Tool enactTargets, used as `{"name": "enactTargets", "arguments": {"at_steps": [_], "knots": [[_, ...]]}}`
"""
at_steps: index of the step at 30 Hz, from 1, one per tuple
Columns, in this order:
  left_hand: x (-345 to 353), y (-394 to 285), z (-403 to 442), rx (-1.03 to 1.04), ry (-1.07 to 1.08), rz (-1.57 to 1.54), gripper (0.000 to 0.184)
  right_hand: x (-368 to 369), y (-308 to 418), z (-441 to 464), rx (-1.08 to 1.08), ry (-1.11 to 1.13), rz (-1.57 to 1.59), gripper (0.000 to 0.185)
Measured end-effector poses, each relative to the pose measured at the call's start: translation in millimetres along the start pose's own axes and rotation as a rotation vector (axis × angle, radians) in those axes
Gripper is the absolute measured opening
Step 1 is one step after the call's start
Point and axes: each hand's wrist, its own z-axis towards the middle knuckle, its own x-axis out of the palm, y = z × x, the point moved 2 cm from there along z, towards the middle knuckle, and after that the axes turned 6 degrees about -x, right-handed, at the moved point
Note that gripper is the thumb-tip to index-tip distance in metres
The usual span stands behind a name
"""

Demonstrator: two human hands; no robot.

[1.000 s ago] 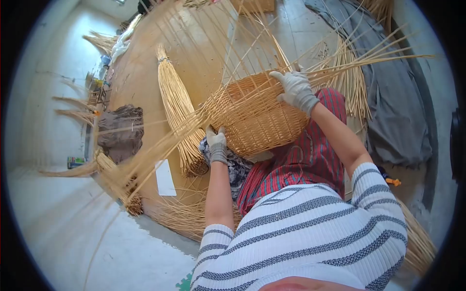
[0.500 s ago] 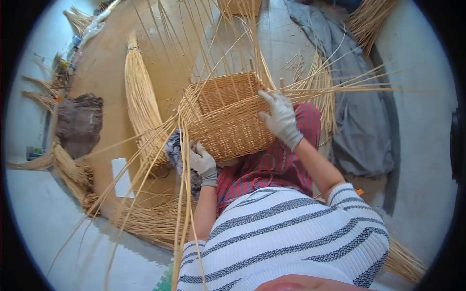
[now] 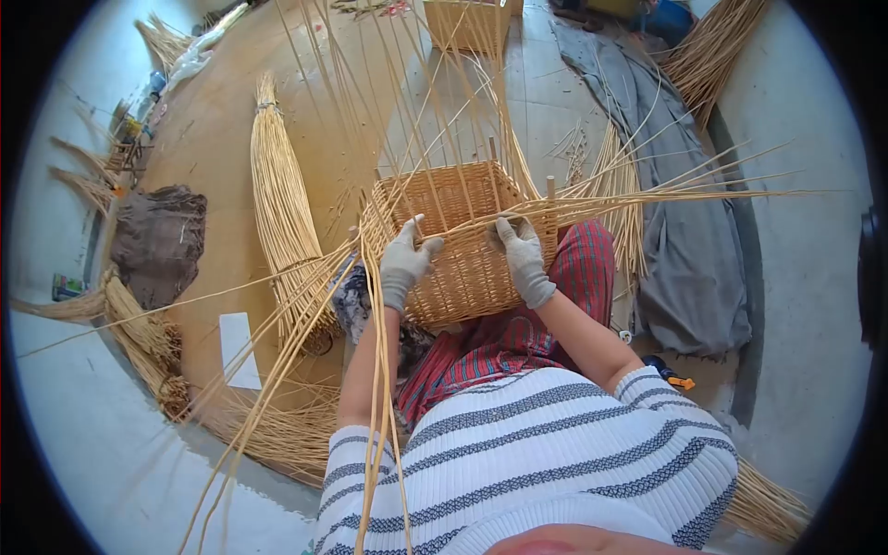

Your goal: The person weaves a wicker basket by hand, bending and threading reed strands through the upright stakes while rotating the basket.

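Note:
A part-woven wicker basket (image 3: pixel 462 287) rests tilted on my lap, its open side facing up and away from me. Tall upright canes rise from its walls. My left hand (image 3: pixel 405 261), in a pale work glove, grips the near rim left of its middle. On the same rim further right, my gloved right hand (image 3: pixel 521 254) pinches the woven edge between thumb and fingers. Loose wicker strands (image 3: pixel 638 197) run out from the basket's right corner. Another spray of strands (image 3: pixel 291 333) fans out from its left corner, some hanging down past my left forearm.
A tied bundle of wicker (image 3: pixel 279 185) lies to the left, near a dark cloth (image 3: pixel 159 242) and a white sheet (image 3: pixel 240 350). Grey fabric (image 3: pixel 689 268) and more canes (image 3: pixel 622 208) lie on the right. Another woven basket (image 3: pixel 467 28) stands at the back.
My left hand has moved up from the basket's lower left side to the near rim. My right hand has slid inward from the right corner along that rim.

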Motion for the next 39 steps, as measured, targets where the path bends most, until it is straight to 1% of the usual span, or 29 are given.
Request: {"name": "enactTargets", "arguments": {"at_steps": [1, 2, 4, 6, 8, 9, 11, 13, 15, 16, 17, 18, 19, 20, 21, 22, 24, 25, 27, 29, 30, 32, 33, 34, 35, 36, 37, 38, 39], "knots": [[6, 11, 16, 0.065, -0.034, -0.187, 0.047, 4, -1, 1, -0.05, -0.006, -0.02, 0.013], [10, 24, 32, 0.065, -0.033, -0.19, 0.047, 9, -3, 5, -0.051, -0.005, -0.023, 0.013], [17, 43, 57, 0.12, 0.04, -0.037, 0.047, 38, 7, 22, -0.312, 0.103, -0.253, 0.017], [18, 26, 38, 0.075, -0.06, -0.018, 0.046, 90, 16, 49, -0.694, 0.215, -0.84, 0.031], [13, 11, 19, 0.017, -0.141, 0.008, 0.047, 153, 61, 38, -0.708, 0.414, -1.232, 0.032], [12, 5, 15, -0.024, -0.12, -0.08, 0.049, 158, 51, 54, -0.7, 0.418, -1.238, 0.032], [11, 3, 19, -0.113, -0.034, -0.295, 0.043, 154, 21, 90, -0.52, 0.464, -0.655, 0.037], [16, 12, 26, -0.105, -0.012, -0.334, 0.038, 88, 32, 83, -0.808, 0.43, -1.882, 0.038], [15, 9, 28, -0.152, 0.016, -0.339, 0.027, 29, 23, 45, -0.506, 0.174, -0.226, 0.027], [23, 16, 27, -0.158, 0.023, -0.331, 0.027, 6, 19, 30, -0.351, 0.195, -0.16, 0.02], [30, 24, 29, 0.047, -0.154, -0.415, 0.028, -11, 19, 24, -0.202, 0.215, -0.091, 0.014], [34, 24, 29, 0.257, -0.333, -0.497, 0.029, -19, 32, 26, -0.204, 0.209, -0.086, 0.014], [33, 10, 20, 0.26, -0.323, -0.486, 0.029, -24, 46, 24, -0.115, 0.229, -0.213, 0.011], [29, -9, 7, 0.469, -0.578, -0.281, 0.031, -30, 54, 22, -0.026, 0.243, -0.338, 0.008], [29, -30, -6, 0.679, -0.829, -0.075, 0.032, -43, 51, 25, -0.052, 0.155, -0.263, 0.014], [36, -46, -4, 0.685, -0.826, -0.084, 0.032, -45, 54, 25, -0.06, 0.15, -0.269, 0.014], [60, -63, 16, 0.042, 0.087, -0.277, 0.029, -42, 50, 18, -0.106, -0.004, -0.323, 0.013], [67, -56, 31, 0.24, 0.034, 0.102, 0.032, -25, 52, 29, -0.084, -0.083, -0.428, 0.016], [81, -43, 53, 0.22, -0.072, 0.148, 0.035, 23, 74, 49, -0.653, 0.103, -0.888, 0.027], [83, -42, 52, 0.146, -0.157, 0.151, 0.045, 84, 90, 72, -1.085, 0.246, -1.02, 0.041], [83, -39, 50, 0.136, -0.152, 0.152, 0.045, 81, 93, 74, -1.074, 0.248, -1.021, 0.041], [79, -41, 54, 0.022, -0.026, 0.03, 0.045, 78, 96, 88, -0.517, 0.258, -0.717, 0.049], [75, -49, 43, 0.115, -0.073, 0.023, 0.036, 35, 88, 95, -0.789, 0.237, -1.215, 0.047], [72, -59, 35, 0.122, -0.07, 0.021, 0.036, 7, 88, 79, -0.742, 0.151, -0.739, 0.039], [70, -67, 29, -0.02, -0.003, -0.153, 0.028, -18, 88, 60, -0.674, 0.068, -0.266, 0.032], [72, -69, 26, -0.165, 0.068, -0.321, 0.022, -42, 90, 46, -0.407, 0.041, -0.264, 0.024], [79, -59, 34, -0.06, -0.014, -0.412, 0.03, -64, 94, 39, -0.137, 0.01, -0.256, 0.017], [84, -63, 23, -0.061, -0.005, -0.407, 0.03, -82, 104, 39, -0.137, 0.0, -0.255, 0.017], [79, -77, 2, 0.245, -0.339, -0.212, 0.041, -101, 112, 39, -0.145, -0.085, -0.278, 0.012]]}}
